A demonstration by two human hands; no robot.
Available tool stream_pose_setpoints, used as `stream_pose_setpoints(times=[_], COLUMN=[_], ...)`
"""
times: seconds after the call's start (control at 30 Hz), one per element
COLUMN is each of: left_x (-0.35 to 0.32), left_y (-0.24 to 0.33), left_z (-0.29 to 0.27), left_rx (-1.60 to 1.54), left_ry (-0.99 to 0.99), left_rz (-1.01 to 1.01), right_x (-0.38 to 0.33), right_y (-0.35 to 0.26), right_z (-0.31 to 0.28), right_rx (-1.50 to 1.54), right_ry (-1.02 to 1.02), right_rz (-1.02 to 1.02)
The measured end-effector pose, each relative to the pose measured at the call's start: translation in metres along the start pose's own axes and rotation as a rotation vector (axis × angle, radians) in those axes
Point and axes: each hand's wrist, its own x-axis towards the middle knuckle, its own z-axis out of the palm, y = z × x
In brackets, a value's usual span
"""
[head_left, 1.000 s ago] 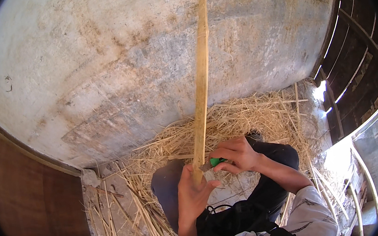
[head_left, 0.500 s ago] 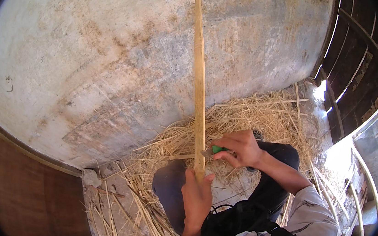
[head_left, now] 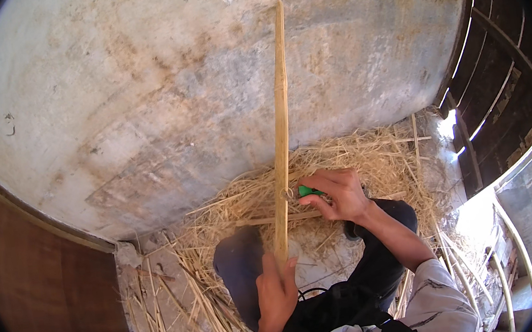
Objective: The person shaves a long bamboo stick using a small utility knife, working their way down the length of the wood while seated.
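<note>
A long, pale bamboo strip (head_left: 279,116) rises almost upright in front of the wall, narrowing to a tip at the top. Its lower end is gripped by my left hand (head_left: 276,291), which is closed with the thumb along the strip. My right hand (head_left: 340,195) is closed around a green handle (head_left: 308,191), probably a knife's. The blade lies against the strip's right edge and is mostly too small to make out. A thin curl of shaving (head_left: 290,193) shows at that spot.
Shavings (head_left: 367,145) are heaped along the base of a stained plaster wall (head_left: 163,112). Thin bamboo sticks (head_left: 202,302) lie at lower left, near a brown wooden panel (head_left: 44,273). Dark slats (head_left: 496,77) stand on the right, with curved poles (head_left: 513,237) below them.
My right hand and the green handle have moved slightly up along the strip. A curl of shaving now shows at the blade. The strip's tip sits a little lower in view.
</note>
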Motion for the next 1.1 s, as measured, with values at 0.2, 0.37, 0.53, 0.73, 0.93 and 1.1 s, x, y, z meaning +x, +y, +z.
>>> stream_pose_setpoints(times=[0.2,0.37,0.53,0.73,0.93,1.1], left_x=[-0.008,-0.015,-0.029,-0.041,-0.069,-0.074], left_y=[0.001,-0.004,-0.016,-0.028,-0.039,-0.038], left_z=[-0.004,-0.005,-0.008,-0.013,-0.013,-0.026], left_rx=[-0.019,0.014,0.021,0.025,0.036,-0.029], left_ry=[-0.029,-0.041,-0.081,-0.129,-0.206,-0.309], left_rz=[-0.036,-0.076,-0.097,-0.121,-0.066,-0.065], right_x=[0.007,0.011,0.028,0.032,0.037,0.009], right_y=[0.013,0.026,0.046,0.063,0.138,0.159], right_z=[0.003,0.006,-0.004,-0.001,-0.024,-0.052], right_rx=[0.071,0.034,-0.012,-0.037,-0.180,0.017], right_ry=[0.029,0.124,0.104,0.118,0.270,0.463], right_rz=[0.062,0.053,0.195,0.214,0.733,0.576])
